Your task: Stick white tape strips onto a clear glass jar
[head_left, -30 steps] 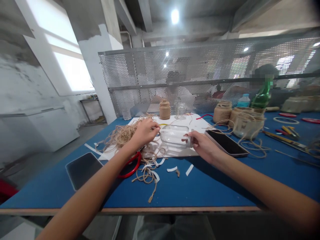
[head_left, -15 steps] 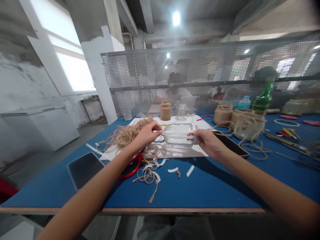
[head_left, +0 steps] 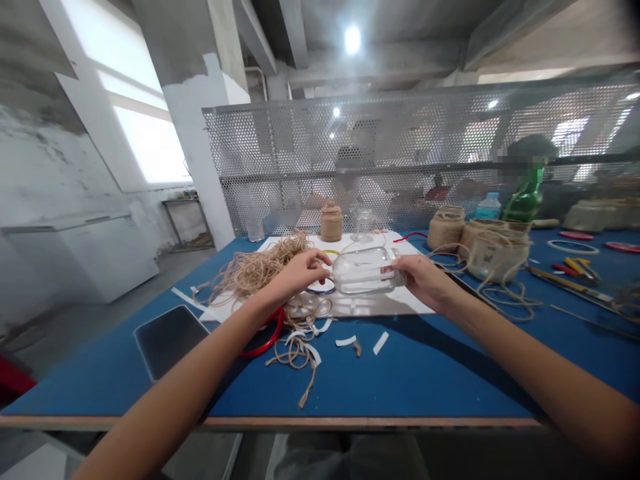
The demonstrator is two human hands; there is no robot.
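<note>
A clear glass jar lies sideways in the air above a white sheet, its mouth toward the right. My right hand grips it by the neck, thumb on the near side and fingertips visible through the glass. At the jar's base is my left hand, fingers bent and thumb apart from them; whether the tips touch the glass I cannot tell. Behind that hand lies a tangled heap of jute twine. A red ring shows partly under my left forearm.
Paper strips and twine ends lie on the blue tabletop. A dark tablet-like slab is at left. Twine-wrapped jars, a green bottle and pliers stand or lie at right. A perforated metal screen closes the back.
The jar and my right hand have moved slightly right, with the jar tilting a little. My left hand has shifted slightly right and down, its thumb and fingers now further apart.
</note>
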